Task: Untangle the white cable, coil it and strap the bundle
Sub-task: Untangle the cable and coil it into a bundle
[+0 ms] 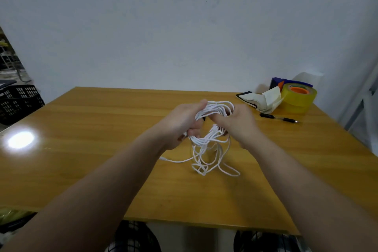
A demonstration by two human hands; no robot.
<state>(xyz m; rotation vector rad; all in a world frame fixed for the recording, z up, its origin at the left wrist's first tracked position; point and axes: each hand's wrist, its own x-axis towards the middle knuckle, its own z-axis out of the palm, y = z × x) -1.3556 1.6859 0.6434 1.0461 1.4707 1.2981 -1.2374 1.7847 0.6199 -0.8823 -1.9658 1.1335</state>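
The white cable (pixel 212 108) is a bunch of several loops held up over the middle of the wooden table (pixel 81 120). My left hand (pixel 182 122) grips the left side of the bunch, fingers curled round it. My right hand (pixel 237 121) clasps the right side, thumb and fingers closed on the loops. Below the hands, loose tangled strands hang down and lie on the tabletop. One cable end trails off to the left under my left forearm. A small dark piece shows between my hands; I cannot tell what it is.
At the table's back right stand a yellow tape roll (pixel 298 96), a small notebook with loose paper (pixel 263 100) and a dark blue object (pixel 278 83). A black pen (pixel 280 118) lies in front of them. A black crate (pixel 18 100) stands off the left edge.
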